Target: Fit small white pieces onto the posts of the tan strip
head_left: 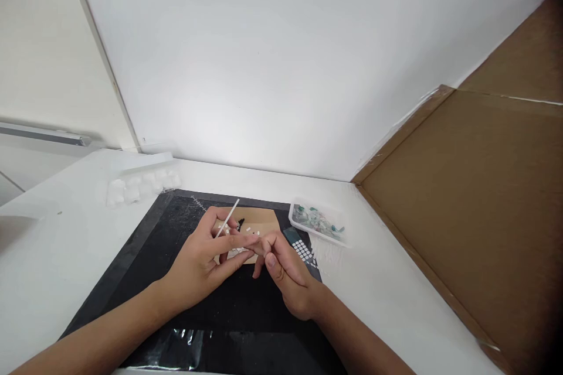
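A thin white stick point(230, 214) slants up from between the fingers of my left hand point(200, 261). The thumb and index finger of that hand reach across to the fingertips of my right hand point(290, 281). My right fingers are curled and pressed together; whatever they pinch is too small or hidden to make out. Beneath both hands lies a tan sheet point(266, 218) with small white pieces and a black bit point(240, 223) on it, partly covered by my fingers.
A black mat point(145, 281) covers the middle of the white table point(396, 299). On the right are a card with white oval stickers point(302, 249) and a white tray point(292, 220) of small clear and green pieces. Clear plastic packaging point(141, 186) lies back left. A cardboard panel point(461, 187) stands right.
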The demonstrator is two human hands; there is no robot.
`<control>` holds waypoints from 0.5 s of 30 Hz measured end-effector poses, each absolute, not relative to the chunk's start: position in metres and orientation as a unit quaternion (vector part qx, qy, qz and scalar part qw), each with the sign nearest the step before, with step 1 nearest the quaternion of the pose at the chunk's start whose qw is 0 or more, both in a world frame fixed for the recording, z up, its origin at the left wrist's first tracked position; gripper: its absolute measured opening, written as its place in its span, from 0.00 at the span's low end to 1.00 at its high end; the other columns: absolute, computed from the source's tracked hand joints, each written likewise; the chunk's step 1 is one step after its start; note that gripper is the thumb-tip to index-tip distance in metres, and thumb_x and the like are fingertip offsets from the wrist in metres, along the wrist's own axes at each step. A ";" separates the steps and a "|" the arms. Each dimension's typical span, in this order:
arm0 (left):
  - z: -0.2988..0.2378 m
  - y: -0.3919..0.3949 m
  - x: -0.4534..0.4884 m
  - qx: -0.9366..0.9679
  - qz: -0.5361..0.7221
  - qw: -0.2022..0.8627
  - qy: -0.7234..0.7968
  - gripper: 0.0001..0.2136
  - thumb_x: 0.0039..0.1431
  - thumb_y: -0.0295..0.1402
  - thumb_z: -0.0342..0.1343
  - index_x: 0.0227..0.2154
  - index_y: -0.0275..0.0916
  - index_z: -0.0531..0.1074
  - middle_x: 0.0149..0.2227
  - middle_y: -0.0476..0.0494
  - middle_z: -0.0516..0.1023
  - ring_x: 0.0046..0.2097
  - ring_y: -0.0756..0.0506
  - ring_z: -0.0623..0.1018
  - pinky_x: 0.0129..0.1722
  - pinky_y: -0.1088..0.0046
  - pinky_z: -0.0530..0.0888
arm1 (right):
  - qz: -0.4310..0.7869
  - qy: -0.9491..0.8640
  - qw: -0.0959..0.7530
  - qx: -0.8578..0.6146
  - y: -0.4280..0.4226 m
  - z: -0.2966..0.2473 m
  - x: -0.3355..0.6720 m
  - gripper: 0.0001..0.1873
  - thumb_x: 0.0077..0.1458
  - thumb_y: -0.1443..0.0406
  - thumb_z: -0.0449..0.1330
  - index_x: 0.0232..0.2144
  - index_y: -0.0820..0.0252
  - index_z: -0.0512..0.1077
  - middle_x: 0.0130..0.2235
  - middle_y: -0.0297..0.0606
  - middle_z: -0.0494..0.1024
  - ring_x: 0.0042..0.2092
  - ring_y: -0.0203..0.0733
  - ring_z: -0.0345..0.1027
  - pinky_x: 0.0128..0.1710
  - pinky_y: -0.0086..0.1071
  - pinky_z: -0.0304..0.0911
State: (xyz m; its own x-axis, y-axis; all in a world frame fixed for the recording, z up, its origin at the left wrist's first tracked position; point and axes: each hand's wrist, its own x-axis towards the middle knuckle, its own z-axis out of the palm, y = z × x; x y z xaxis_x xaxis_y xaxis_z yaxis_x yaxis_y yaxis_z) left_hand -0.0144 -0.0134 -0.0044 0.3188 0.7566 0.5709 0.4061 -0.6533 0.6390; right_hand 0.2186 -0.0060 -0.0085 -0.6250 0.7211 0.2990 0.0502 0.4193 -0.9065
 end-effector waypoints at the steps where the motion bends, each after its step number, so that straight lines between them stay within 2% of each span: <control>1: -0.005 -0.014 -0.015 0.792 0.447 0.196 0.366 0.16 0.69 0.30 0.61 0.55 0.56 0.79 0.51 0.44 0.63 0.37 0.54 0.74 0.35 0.75 0.77 | 0.489 -0.758 0.354 -0.247 -0.006 -0.009 0.218 0.14 0.76 0.52 0.44 0.42 0.53 0.59 0.40 0.36 0.70 0.40 0.42 0.68 0.44 0.41 0.64; 4: -0.007 -0.015 -0.016 0.798 0.439 0.198 0.362 0.14 0.69 0.30 0.61 0.53 0.55 0.80 0.51 0.44 0.63 0.39 0.52 0.75 0.36 0.75 0.77 | 0.535 -0.724 0.365 -0.238 -0.007 -0.009 0.216 0.14 0.76 0.51 0.45 0.42 0.53 0.59 0.40 0.34 0.67 0.39 0.41 0.69 0.44 0.41 0.65; 9: -0.005 -0.015 -0.016 0.792 0.446 0.198 0.367 0.12 0.70 0.30 0.60 0.50 0.53 0.82 0.49 0.46 0.64 0.32 0.56 0.70 0.30 0.77 0.72 | 0.622 -0.643 0.389 -0.220 -0.008 -0.010 0.212 0.14 0.75 0.52 0.48 0.42 0.53 0.61 0.42 0.33 0.65 0.37 0.37 0.71 0.44 0.40 0.68; 15: -0.001 -0.016 -0.013 0.779 0.479 0.190 0.358 0.14 0.69 0.29 0.61 0.52 0.55 0.81 0.48 0.45 0.64 0.35 0.53 0.73 0.32 0.76 0.74 | 0.729 -0.516 0.425 -0.146 -0.007 -0.006 0.202 0.12 0.73 0.53 0.54 0.40 0.54 0.64 0.40 0.35 0.69 0.35 0.37 0.68 0.34 0.34 0.73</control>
State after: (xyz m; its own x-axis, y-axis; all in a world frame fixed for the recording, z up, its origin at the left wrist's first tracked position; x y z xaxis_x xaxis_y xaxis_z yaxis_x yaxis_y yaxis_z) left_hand -0.0129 -0.0163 -0.0011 0.2855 0.7393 0.6099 0.3763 -0.6717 0.6381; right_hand 0.2025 -0.0067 -0.0056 -0.5952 0.7714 0.2253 -0.4693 -0.1060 -0.8766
